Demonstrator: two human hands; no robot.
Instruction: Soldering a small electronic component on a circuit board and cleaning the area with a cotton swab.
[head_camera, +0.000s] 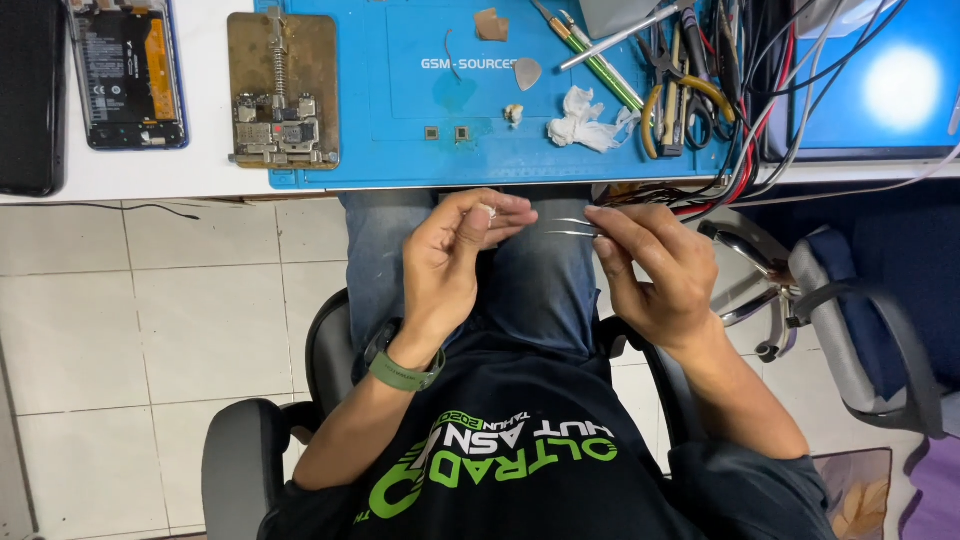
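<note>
My left hand (455, 250) hovers over my lap below the desk edge, its fingers pinched on a tiny pale piece (490, 211) at the fingertips. Facing it, my right hand (650, 265) grips thin metal tweezers (570, 227) whose two tips point left toward that piece, nearly touching the left fingers. A green watch sits on my left wrist. Both hands hang in front of my jeans, just short of the blue work mat (400, 110).
On the mat lie a brass holder with a circuit board (283, 95), two small chips (447, 132), white tissue (585, 120), pliers and cables (700, 90). An opened phone (128, 70) rests at left on the white desk. A second chair (860, 320) stands at right.
</note>
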